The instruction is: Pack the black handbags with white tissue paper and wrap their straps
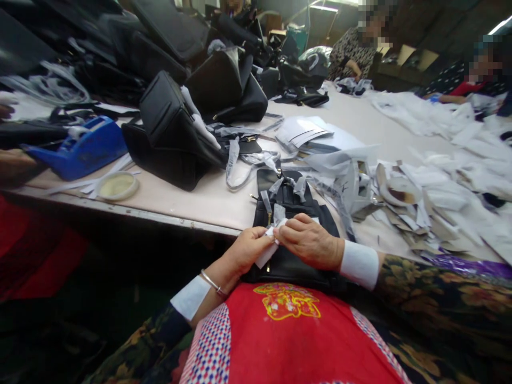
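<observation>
A black bag lies at the table's front edge, against the red apron, with gold zippers and clear plastic wrapping on its straps. Over it, my left hand pinches a small white paper piece between thumb and fingers. Close beside it, on the right, my right hand has its fingers curled onto the upper end of the same paper. The two hands nearly touch, and the fingertips partly hide the paper.
Black bags are piled at the left and back. A blue tape dispenser and a round dish stand left. White sheets, a grey dispenser and scraps lie right. People sit at the far side; another person's hand shows at the left edge.
</observation>
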Available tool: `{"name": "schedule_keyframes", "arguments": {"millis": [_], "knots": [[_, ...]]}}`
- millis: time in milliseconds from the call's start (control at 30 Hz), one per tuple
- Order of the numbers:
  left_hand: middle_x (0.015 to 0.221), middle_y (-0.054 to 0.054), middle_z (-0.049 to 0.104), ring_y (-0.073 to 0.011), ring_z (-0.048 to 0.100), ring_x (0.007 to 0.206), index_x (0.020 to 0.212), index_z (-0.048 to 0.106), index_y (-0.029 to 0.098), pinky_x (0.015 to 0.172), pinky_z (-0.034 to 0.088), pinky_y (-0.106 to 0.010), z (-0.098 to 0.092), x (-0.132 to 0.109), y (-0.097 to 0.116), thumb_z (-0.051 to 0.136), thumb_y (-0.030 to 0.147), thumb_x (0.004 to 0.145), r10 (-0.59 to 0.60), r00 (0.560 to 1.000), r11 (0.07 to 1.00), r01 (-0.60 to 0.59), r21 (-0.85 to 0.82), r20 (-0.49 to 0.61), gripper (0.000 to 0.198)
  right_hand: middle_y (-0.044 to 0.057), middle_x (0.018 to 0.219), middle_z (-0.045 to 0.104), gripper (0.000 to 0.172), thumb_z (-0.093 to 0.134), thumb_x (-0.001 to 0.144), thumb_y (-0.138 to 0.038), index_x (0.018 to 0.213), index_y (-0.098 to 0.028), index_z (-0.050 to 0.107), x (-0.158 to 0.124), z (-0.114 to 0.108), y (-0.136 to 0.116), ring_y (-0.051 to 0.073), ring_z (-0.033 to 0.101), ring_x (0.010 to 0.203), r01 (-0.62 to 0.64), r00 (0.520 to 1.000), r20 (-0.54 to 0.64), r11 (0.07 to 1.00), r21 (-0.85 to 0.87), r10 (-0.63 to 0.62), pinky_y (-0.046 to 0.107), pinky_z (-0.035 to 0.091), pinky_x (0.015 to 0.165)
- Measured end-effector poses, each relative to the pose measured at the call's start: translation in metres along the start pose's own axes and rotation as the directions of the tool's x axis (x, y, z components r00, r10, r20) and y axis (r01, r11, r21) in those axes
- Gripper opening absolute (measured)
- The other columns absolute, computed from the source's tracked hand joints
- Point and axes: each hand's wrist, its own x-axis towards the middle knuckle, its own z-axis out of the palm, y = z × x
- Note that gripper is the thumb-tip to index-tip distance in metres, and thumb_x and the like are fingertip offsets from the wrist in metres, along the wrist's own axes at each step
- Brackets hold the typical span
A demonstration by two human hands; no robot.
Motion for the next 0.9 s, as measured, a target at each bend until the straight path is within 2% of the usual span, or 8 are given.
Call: {"name": "schedule_keyframes", "arguments": {"millis": [167, 267, 333, 400, 467, 533, 667, 900], "knots": [[0.067, -0.001, 0.061, -0.0124, 0.051, 0.056, 0.086, 0.068, 0.013, 0.05, 0.033, -0.022, 0.003, -0.003, -0.001, 0.069, 0.057, 0.078, 0.048, 0.998, 0.99, -0.043, 0.131, -0.037, 0.044, 0.012, 0.108, 0.07, 0.023, 0.054, 0.1, -0.018, 0.118, -0.013, 0.068, -0.021, -0.017, -0.003, 0.024, 0.06, 0.093, -0.233, 0.97, -0.058, 0.971, 0.06, 0.236, 0.039, 0.043, 0.079], [0.067, -0.001, 0.062, -0.0121, 0.05, 0.054, 0.09, 0.068, 0.013, 0.049, 0.033, -0.022, 0.004, -0.004, 0.002, 0.066, 0.057, 0.08, 0.032, 0.999, 0.988, -0.026, 0.155, -0.039, 0.045, 0.013, 0.116, 0.068, 0.026, 0.06, 0.096, -0.023, 0.119, -0.016, 0.069, -0.062, -0.04, 0.023, 0.026, 0.063, 0.103, -0.518, 0.816, -0.222, 0.846, 0.127, 0.534, 0.041, 0.048, 0.09], [0.07, -0.002, 0.063, -0.0121, 0.05, 0.055, 0.092, 0.068, 0.013, 0.049, 0.034, -0.022, 0.006, -0.005, 0.004, 0.067, 0.059, 0.079, 0.026, 0.999, 0.987, -0.019, 0.157, -0.042, 0.047, 0.012, 0.115, 0.069, 0.027, 0.065, 0.092, -0.027, 0.115, -0.018, 0.072, -0.101, -0.055, 0.053, 0.027, 0.064, 0.105, -0.727, 0.574, -0.334, 0.653, 0.211, 0.747, 0.04, 0.05, 0.092], [0.071, -0.002, 0.064, -0.0121, 0.05, 0.055, 0.093, 0.067, 0.013, 0.048, 0.034, -0.021, 0.006, -0.005, 0.005, 0.068, 0.062, 0.076, 0.013, 0.999, 0.987, -0.005, 0.163, -0.046, 0.051, 0.01, 0.109, 0.071, 0.025, 0.067, 0.087, -0.029, 0.108, -0.018, 0.075, -0.143, -0.066, 0.084, 0.027, 0.066, 0.099, -0.892, 0.215, -0.319, 0.319, 0.319, 0.923, 0.037, 0.051, 0.087], [0.071, -0.002, 0.064, -0.0119, 0.048, 0.054, 0.094, 0.067, 0.013, 0.048, 0.034, -0.021, 0.006, -0.004, 0.004, 0.069, 0.066, 0.074, -0.006, 0.998, 0.984, 0.016, 0.176, -0.055, 0.056, 0.008, 0.097, 0.073, 0.018, 0.067, 0.087, -0.027, 0.097, -0.016, 0.076, -0.178, -0.072, 0.109, 0.024, 0.066, 0.092, -0.866, -0.205, -0.117, -0.125, 0.484, 0.972, 0.033, 0.05, 0.079], [0.072, -0.002, 0.064, -0.0122, 0.048, 0.056, 0.097, 0.067, 0.013, 0.049, 0.035, -0.021, 0.003, 0.0, 0.002, 0.071, 0.069, 0.072, -0.014, 0.998, 0.982, 0.026, 0.19, -0.064, 0.061, 0.008, 0.085, 0.07, 0.015, 0.063, 0.09, -0.024, 0.089, -0.012, 0.072, -0.201, -0.071, 0.125, 0.019, 0.063, 0.077, -0.724, -0.418, 0.113, -0.406, 0.558, 0.901, 0.028, 0.048, 0.065], [0.068, -0.001, 0.061, -0.0129, 0.048, 0.058, 0.095, 0.067, 0.013, 0.05, 0.035, -0.021, -0.001, 0.007, -0.002, 0.075, 0.074, 0.065, -0.031, 0.997, 0.98, 0.045, 0.192, -0.075, 0.068, 0.002, 0.075, 0.063, 0.02, 0.06, 0.098, -0.026, 0.087, -0.011, 0.066, -0.207, -0.047, 0.142, 0.011, 0.055, 0.058, -0.615, -0.479, 0.269, -0.538, 0.576, 0.835, 0.023, 0.046, 0.053], [0.068, -0.001, 0.06, -0.0115, 0.043, 0.057, 0.094, 0.07, 0.014, 0.049, 0.031, -0.02, -0.003, 0.005, -0.004, 0.076, 0.076, 0.063, -0.036, 0.995, 0.98, 0.053, 0.19, -0.091, 0.07, 0.0, 0.082, 0.064, 0.022, 0.064, 0.098, -0.034, 0.096, -0.012, 0.065, -0.178, -0.02, 0.15, 0.01, 0.059, 0.063, -0.55, -0.383, 0.394, -0.548, 0.63, 0.836, 0.024, 0.053, 0.058]]}}
